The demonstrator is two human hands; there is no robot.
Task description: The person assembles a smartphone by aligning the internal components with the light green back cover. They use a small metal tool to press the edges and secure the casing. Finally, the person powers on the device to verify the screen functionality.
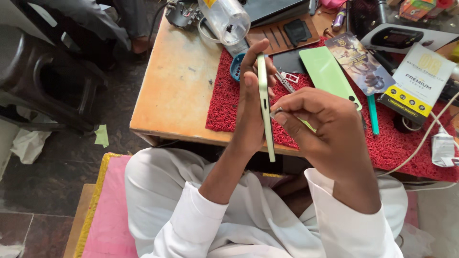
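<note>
My left hand [251, 102] holds a pale green phone [266, 110] on edge, upright above the table's front edge. My right hand [320, 122] pinches a small metal piece [277, 112] against the phone's side slot. On the red mat [229, 107] behind lie a small metal tray piece [289, 76] and a green phone back cover [327, 74].
A wooden table [177, 86] carries a clear plastic bottle [227, 19], a blue round cap [236, 67], a dark tool tray [282, 33], printed boxes [420, 81], a teal pen-like tool [373, 114] and a white charger with cable [442, 145]. A dark chair [43, 86] stands to the left.
</note>
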